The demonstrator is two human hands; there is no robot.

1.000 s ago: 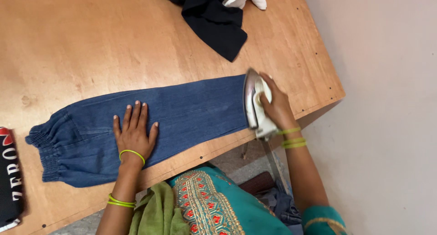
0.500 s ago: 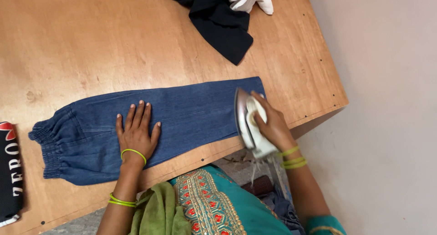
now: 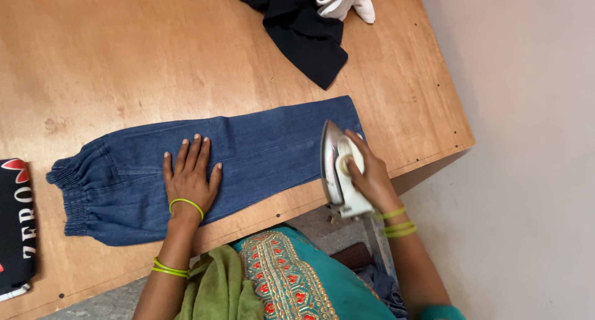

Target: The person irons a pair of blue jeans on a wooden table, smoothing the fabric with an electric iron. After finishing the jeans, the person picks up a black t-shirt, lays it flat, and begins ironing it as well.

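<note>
one jeans (image 3: 260, 152), one iron (image 3: 338, 169) gripped by right hand (image 3: 372, 177); left hand (image 3: 189, 177) flat, fingers spread.

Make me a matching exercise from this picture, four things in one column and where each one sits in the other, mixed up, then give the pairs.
Things:
1. iron
2. left hand
3. black cloth
4. blue jeans

Places:
A. heaped at the far edge of the wooden table
B. pressed flat on the middle of the denim
C. spread lengthwise along the table's near edge
D. gripped by the right hand at the leg's hem end

Pairs: 1-D, 2-B, 3-A, 4-C
</note>
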